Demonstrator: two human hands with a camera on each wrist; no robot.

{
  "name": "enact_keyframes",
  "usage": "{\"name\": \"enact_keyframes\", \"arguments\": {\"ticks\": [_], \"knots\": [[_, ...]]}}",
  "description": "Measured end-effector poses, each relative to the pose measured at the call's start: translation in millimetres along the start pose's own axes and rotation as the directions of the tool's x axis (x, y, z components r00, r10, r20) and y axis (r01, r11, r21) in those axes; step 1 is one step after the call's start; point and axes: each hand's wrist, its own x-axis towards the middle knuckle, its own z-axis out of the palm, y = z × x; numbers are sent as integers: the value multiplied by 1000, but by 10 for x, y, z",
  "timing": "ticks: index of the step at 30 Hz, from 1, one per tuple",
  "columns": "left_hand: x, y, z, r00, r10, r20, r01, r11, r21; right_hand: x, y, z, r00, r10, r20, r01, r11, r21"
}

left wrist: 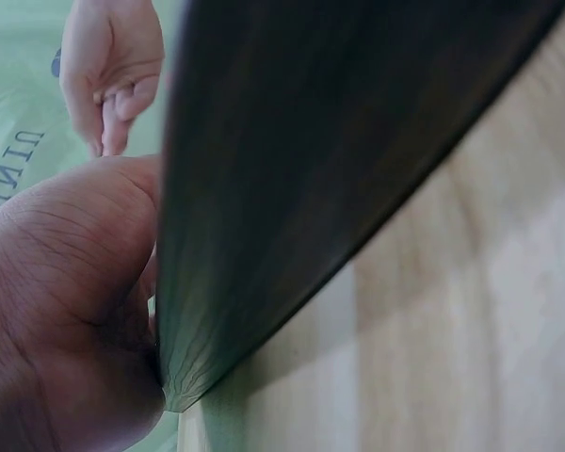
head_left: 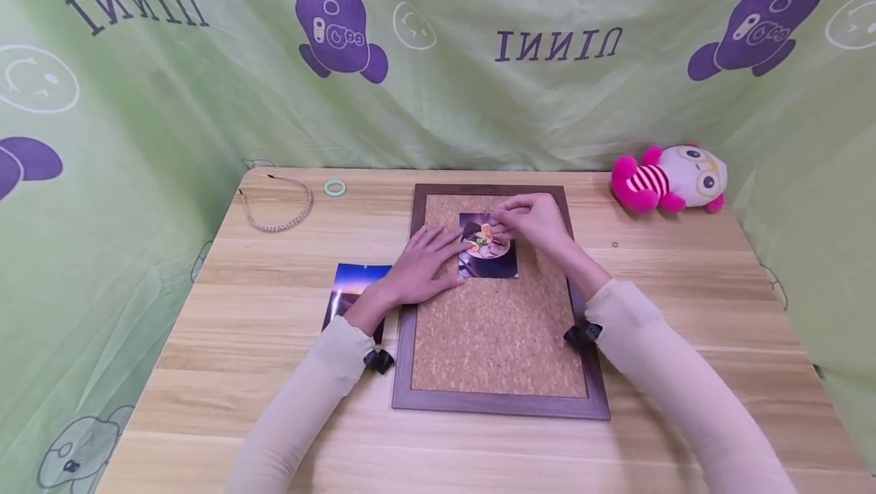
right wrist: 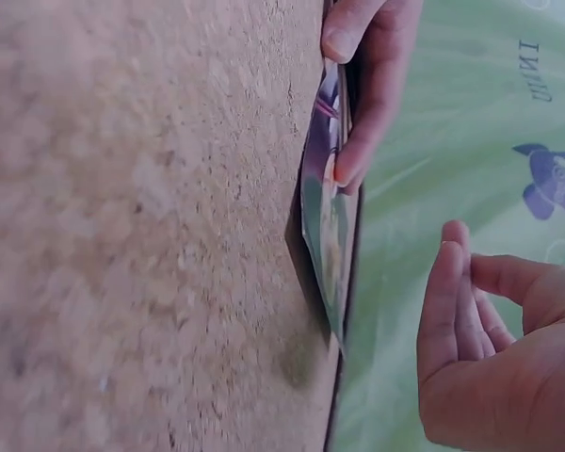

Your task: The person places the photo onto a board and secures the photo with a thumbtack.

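Observation:
A cork board point(head_left: 496, 338) in a dark wooden frame point(head_left: 499, 403) lies on the table. On its upper part is a photo of a plate of food point(head_left: 490, 264). My left hand point(head_left: 426, 262) rests spread on the cork, fingertips and thumb at the photo's left edge. Over the photo's upper right corner, my right hand point(head_left: 537, 222) has its thumb and fingertips together. Seen from the right wrist, that hand point(right wrist: 499, 348) is apart from the photo point(right wrist: 325, 212), whose near edge lifts off the cork; I cannot tell whether the fingertips hold something small.
A sunset photo point(head_left: 359, 275) lies left of the board, partly under the left forearm. Farther back are a beaded headband point(head_left: 277, 229) and a mint-green ring point(head_left: 334, 188). Right of the board are a pink and white plush toy point(head_left: 674, 177) and a tiny ring point(head_left: 615, 245).

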Motion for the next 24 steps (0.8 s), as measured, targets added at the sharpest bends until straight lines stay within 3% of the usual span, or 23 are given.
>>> {"name": "enact_keyframes", "arguments": {"ticks": [6, 14, 20, 24], "knots": [[-6, 0, 2, 1000, 0, 3, 0, 1000, 3, 145, 45, 91, 998, 57, 30, -57, 998, 17], [-1, -3, 9, 1000, -10, 8, 10, 1000, -8, 331, 134, 139, 988, 151, -20, -149, 987, 54], [-9, -4, 13, 1000, 2, -3, -2, 1000, -2, 384, 218, 140, 995, 78, -58, -86, 982, -169], [-10, 2, 0, 1000, 5, 1, -5, 1000, 0, 390, 246, 140, 995, 52, -89, -70, 973, -218]]}}
